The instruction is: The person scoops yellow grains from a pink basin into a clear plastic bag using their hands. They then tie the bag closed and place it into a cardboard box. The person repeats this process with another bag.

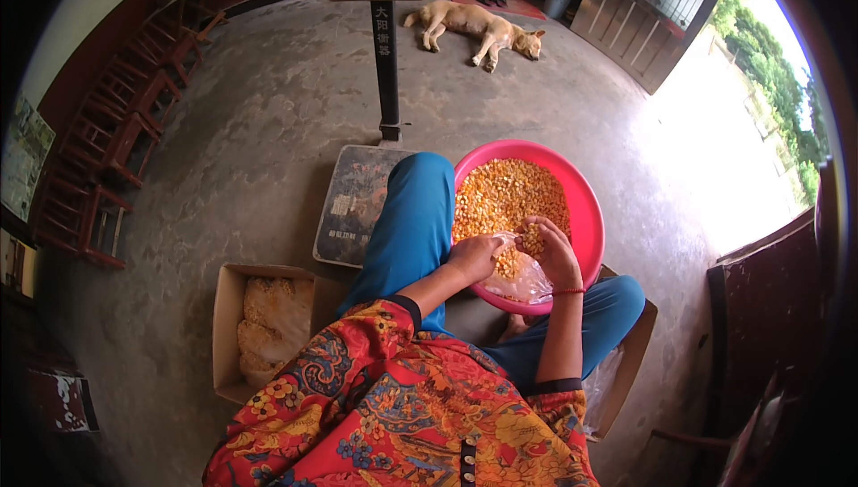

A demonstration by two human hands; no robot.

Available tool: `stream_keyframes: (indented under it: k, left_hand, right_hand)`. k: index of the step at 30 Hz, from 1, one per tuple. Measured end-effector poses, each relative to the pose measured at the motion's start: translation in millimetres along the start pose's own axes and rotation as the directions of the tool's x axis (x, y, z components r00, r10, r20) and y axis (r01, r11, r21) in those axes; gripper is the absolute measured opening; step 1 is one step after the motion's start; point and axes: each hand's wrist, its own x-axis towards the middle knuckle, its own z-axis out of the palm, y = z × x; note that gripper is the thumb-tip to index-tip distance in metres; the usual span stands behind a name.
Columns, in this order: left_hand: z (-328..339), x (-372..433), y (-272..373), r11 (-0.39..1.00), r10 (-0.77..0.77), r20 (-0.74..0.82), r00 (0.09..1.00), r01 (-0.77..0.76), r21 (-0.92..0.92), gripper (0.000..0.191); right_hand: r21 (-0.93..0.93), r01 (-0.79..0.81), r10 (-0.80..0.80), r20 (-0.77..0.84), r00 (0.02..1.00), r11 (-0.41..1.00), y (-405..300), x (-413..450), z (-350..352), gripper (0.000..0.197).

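A pink plastic basin [587, 219] stands on the floor between my knees, with loose yellow corn kernels [503, 189] spread inside it. Over its near side lies a clear plastic bag [529, 284] that has some kernels in it. My left hand [477, 258] pinches the bag's edge at the mouth. Cupped beside that mouth, my right hand [553, 252] holds a small heap of kernels [531, 240] in its fingers. A red bracelet circles the right wrist.
A platform scale [348, 202] with a display on a post [385, 71] stands ahead. Filled bags of kernels [268, 319] sit in a cardboard box [226, 326] at left. Another box [627, 373] holds clear plastic at right. A dog [472, 24] lies beyond; wooden chairs [134, 105] line the left wall.
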Motion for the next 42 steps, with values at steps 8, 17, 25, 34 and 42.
stream_keyframes:
  k: [8, 17, 25, 34, 42]
  left_hand:
    - [-16, -7, 14, 0.995, -0.012, -0.039, 0.999, 0.008, -0.102, 0.044]
    - [-3, 1, 3, 1.0, -0.008, 0.048, 0.999, 0.007, 0.017, 0.038]
    - [1, 0, -1, 0.995, 0.037, -0.104, 0.994, -0.046, -0.086, 0.047]
    - [-6, -2, 8, 0.987, 0.005, -0.228, 0.974, -0.042, -0.157, 0.056]
    - [-6, -3, 6, 0.979, 0.103, -0.264, 0.959, -0.145, -0.145, 0.051]
  right_hand:
    - [-0.401, -0.028, 0.132, 0.235, 0.963, 0.916, 3, -3, 3, 0.023]
    - [-0.7, 0.119, -0.046, 0.122, 0.991, 0.705, 25, 13, -43, 0.024]
    - [-0.965, -0.206, -0.137, -0.229, 0.964, 0.165, 50, 17, -64, 0.019]
    - [-0.706, 0.036, -0.334, -0.289, 0.897, 0.707, 46, 27, -60, 0.011]
    - [-0.41, 0.057, -0.234, -0.396, 0.888, 0.91, 39, 23, -67, 0.013]
